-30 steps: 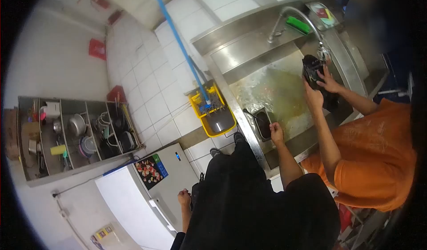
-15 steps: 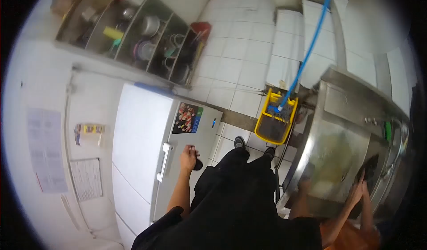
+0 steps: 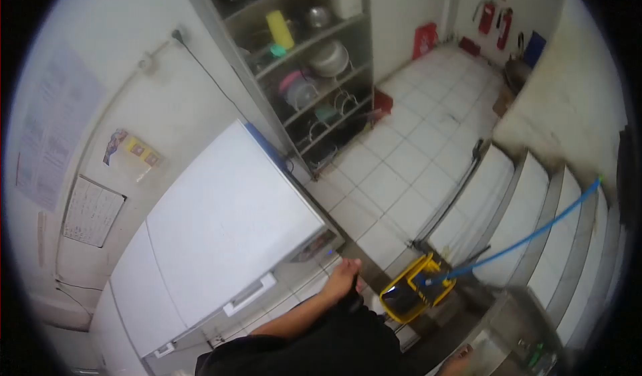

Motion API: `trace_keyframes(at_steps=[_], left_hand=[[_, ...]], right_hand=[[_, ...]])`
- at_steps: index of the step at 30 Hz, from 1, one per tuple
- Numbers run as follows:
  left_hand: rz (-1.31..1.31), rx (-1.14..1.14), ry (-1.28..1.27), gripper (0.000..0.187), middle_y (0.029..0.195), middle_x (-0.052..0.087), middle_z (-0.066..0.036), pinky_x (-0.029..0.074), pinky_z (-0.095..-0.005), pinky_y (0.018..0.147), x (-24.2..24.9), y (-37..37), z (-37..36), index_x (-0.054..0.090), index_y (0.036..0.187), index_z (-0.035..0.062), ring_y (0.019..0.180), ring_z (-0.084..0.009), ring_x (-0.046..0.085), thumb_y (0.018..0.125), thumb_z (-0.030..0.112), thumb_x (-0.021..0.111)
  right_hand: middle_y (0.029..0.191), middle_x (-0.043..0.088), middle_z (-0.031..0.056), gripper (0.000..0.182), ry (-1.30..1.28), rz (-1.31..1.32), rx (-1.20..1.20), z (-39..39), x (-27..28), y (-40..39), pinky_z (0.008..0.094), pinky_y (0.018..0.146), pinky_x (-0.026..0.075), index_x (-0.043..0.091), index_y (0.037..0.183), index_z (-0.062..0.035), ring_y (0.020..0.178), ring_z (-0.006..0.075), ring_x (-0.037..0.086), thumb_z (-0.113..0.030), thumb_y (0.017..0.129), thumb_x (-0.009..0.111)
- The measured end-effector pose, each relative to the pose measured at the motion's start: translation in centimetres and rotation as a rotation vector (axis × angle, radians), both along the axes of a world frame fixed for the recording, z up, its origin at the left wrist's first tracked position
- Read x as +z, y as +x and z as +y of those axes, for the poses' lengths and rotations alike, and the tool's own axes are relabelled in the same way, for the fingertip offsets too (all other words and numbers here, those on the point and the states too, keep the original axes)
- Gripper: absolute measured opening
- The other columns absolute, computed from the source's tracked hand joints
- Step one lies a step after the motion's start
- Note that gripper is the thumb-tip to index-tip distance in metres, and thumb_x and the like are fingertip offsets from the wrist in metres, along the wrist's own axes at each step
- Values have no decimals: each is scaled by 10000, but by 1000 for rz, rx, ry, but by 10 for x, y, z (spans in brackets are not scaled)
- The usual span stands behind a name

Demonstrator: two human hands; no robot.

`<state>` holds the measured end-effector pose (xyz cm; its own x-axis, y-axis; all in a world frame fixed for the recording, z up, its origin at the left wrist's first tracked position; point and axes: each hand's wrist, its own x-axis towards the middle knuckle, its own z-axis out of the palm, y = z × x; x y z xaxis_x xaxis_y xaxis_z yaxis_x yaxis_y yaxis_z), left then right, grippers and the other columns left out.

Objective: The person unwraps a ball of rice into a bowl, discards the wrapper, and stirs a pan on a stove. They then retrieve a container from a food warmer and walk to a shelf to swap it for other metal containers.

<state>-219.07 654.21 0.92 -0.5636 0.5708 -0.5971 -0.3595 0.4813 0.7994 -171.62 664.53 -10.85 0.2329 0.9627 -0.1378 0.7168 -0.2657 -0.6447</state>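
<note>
My left hand (image 3: 344,279) is raised past the front of the white fridge (image 3: 234,222), with its fingers curled. A dark shape lies against the fingers and merges with the black clothing, so what the hand holds, if anything, is unclear. The fridge handle (image 3: 249,296) is to the left of this hand. At the bottom edge, beside the steel counter (image 3: 495,329), a blurred skin-coloured patch shows; whether it is my right hand or a reflection cannot be made out. A yellow mop bucket (image 3: 404,289) stands right of my left hand, with the blue mop handle (image 3: 535,232) leaning out of it.
White tiled steps (image 3: 495,205) rise at the right. A metal shelf (image 3: 314,105) with bowls and pots stands beyond the fridge. Red fire extinguishers (image 3: 503,31) hang at the back. On the left wall are papers and a whiteboard (image 3: 93,210).
The view has swung up and left, so the shelf and back wall show more. The hands and forearms seen at the steel sink have left the view. My left hand appears farther right, beyond the fridge handle.
</note>
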Motion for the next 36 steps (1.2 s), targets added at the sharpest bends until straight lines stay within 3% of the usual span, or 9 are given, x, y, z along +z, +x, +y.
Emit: trace_keyframes(at_steps=[9,14,18,23,25,27,32,34,36], left_hand=[[-341,-423,388,368,861,635,-14,372,-270,948,16,-56,-16,553,956,49,955,-101,547,1013,394,436],[-296,-462,392,386,1161,528,-52,349,-280,983,20,-92,-16,536,1210,40,1127,-138,464,986,354,515],[-153,-147,351,379,1110,615,-133,411,-412,912,36,-106,33,568,1172,20,1032,-244,544,859,215,656],[-166,-102,398,391,1166,582,-68,380,-360,930,61,-137,119,548,1265,46,1089,-173,477,895,148,619],[-229,-64,462,334,1158,592,-73,376,-344,948,47,-148,136,574,1228,42,1096,-176,493,923,178,585],[-370,-49,466,318,1149,598,-73,357,-319,994,35,-159,134,600,1172,33,1108,-173,507,966,269,539],[-366,177,218,323,1041,657,-78,410,-311,929,94,-183,191,660,1073,14,1003,-183,571,957,296,553],[-337,338,64,262,1074,663,-67,424,-309,919,133,-193,215,651,1107,2,1003,-186,580,940,181,555],[-151,230,-102,347,958,666,-62,445,-320,831,82,-203,217,666,1056,7,895,-188,590,935,321,582]], right_hand=[[885,664,222,627,-617,201,684,72,-137,-196,462,739,489,600,1092,33,816,375,637,-557,938,452],[889,677,189,641,-955,115,737,151,-130,-311,455,743,486,619,1088,7,822,346,644,-581,940,413],[892,687,162,655,-1149,56,792,243,-136,-377,449,747,484,634,1086,-14,827,322,650,-601,942,381],[896,700,129,677,-1601,149,779,379,-96,-422,442,751,481,654,1082,-40,833,292,657,-625,944,341],[1027,684,87,619,-1316,31,1037,420,-18,-498,379,851,470,618,1169,-55,982,189,629,-601,910,486],[872,683,34,466,-1009,190,1043,470,-57,-562,315,643,485,683,1039,-71,739,153,631,-500,897,567],[822,651,53,249,-235,319,1461,505,5,-799,281,687,461,652,964,-13,782,135,585,-252,917,599],[909,680,115,309,-111,542,1498,456,122,-865,301,797,484,631,1006,30,877,166,627,-268,924,621],[903,688,123,273,-98,721,1617,429,162,-922,284,802,484,629,1022,26,889,161,637,-227,918,629]])
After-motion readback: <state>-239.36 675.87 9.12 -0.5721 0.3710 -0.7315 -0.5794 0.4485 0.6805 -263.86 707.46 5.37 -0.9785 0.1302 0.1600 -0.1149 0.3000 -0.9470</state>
